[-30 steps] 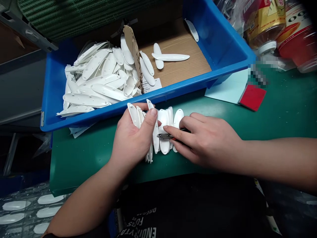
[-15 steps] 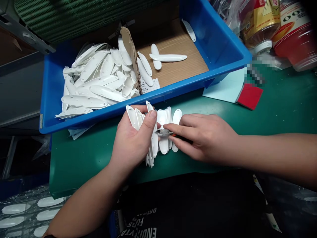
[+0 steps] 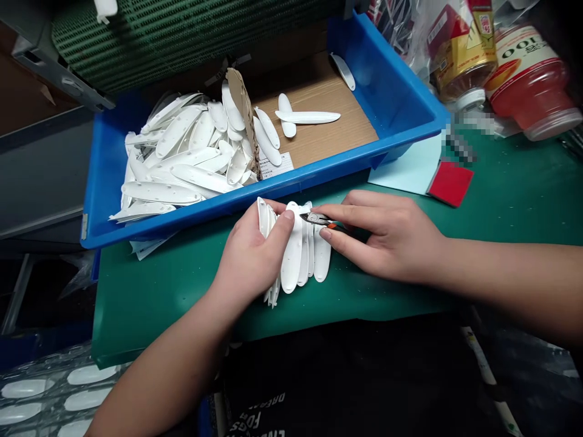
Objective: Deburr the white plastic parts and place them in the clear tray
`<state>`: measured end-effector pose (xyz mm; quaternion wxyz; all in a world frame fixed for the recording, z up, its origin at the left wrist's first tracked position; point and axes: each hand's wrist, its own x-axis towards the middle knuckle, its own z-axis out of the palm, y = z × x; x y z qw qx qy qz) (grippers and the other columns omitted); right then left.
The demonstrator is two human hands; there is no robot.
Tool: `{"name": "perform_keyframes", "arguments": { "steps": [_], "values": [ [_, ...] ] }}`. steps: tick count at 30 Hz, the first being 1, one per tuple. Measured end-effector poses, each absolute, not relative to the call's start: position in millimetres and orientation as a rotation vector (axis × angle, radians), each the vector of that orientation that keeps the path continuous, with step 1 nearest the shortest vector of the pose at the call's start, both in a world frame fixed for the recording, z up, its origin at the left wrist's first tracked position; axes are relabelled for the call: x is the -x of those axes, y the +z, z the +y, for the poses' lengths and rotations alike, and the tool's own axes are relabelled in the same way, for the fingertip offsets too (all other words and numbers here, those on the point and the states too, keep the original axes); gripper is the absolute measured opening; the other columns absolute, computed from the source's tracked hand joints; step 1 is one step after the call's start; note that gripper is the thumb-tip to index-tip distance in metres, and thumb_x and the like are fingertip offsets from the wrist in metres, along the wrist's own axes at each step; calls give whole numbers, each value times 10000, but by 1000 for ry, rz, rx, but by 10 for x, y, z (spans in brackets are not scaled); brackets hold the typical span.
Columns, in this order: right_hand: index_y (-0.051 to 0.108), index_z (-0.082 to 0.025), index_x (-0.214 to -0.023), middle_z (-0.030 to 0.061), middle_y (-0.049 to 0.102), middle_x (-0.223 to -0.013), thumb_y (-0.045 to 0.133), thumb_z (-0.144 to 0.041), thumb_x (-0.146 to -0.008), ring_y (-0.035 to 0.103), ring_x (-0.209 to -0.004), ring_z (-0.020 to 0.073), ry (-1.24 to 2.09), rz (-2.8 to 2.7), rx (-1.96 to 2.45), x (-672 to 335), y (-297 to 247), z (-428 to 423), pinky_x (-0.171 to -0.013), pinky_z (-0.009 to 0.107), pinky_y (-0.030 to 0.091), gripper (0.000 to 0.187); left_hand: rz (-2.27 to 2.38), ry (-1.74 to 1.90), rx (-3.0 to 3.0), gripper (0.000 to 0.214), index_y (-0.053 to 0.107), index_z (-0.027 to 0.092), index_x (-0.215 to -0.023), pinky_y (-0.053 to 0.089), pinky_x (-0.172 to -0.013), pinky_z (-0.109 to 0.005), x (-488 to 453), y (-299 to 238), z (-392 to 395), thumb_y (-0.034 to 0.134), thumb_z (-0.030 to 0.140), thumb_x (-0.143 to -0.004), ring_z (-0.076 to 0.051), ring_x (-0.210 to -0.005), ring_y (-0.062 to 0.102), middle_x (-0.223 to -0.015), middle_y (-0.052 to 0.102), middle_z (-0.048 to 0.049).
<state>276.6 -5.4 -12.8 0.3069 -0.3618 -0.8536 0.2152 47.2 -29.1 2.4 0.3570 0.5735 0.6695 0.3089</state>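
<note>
A green-topped workbench fills the lower part of the view, and a blue plastic crate is set along its far side, its floor lined with a cardboard sheet. The crate's left end is heaped with long white plastic pieces, slim ovals dotted with small holes, and a curved cardboard strip is stood up at the edge of the heap. Two further pieces are laid crossed on the cardboard, and a small printed label is placed beside the heap. Past the crate's right corner, a red-labelled plastic bottle and an amber bottle are laid among clear plastic bags, while a pale blue card and a red pad are placed on the bench. At lower left, a clear blister tray holding white pieces is seen below the bench.

The hands are held close together just in front of the crate. A fanned stack of the white pieces is clamped in the left hand, with the thumb pressed across it. Small side cutters are gripped in the right hand, their steel tips brought to the top of the stack — whether they touch it cannot be told.
</note>
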Motion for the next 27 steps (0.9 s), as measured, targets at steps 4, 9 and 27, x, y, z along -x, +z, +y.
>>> {"name": "perform_keyframes", "arguments": {
  "steps": [4,9,27],
  "values": [
    [722,-229,-1328,43,660,-878,633,-284,-1002,631,-739,170,584,-2252,924,-2759,-143,-71,-691,292,502,343,1795,801,-1550,235,724,257,-1024,506,-778,-350,-464,62,-271,655,476,-972,-252,-920,688,-1011,761,-11],
    [734,-224,-1313,41,662,-870,644,-281,-996,631,-739,167,604,-2226,933,-2751,-146,-62,-695,289,499,334,1794,855,-1567,265,703,246,-969,525,-674,-325,-439,86,-305,650,506,-971,-240,-790,704,-887,750,-14],
    [750,-215,-1282,44,677,-872,647,-296,-990,644,-762,178,594,-2149,878,-2775,-90,-21,-684,303,510,319,1673,1515,-1637,269,561,267,-1127,617,-691,-359,-290,265,-548,670,457,-971,-190,-707,710,-839,663,3]
  ]
}}
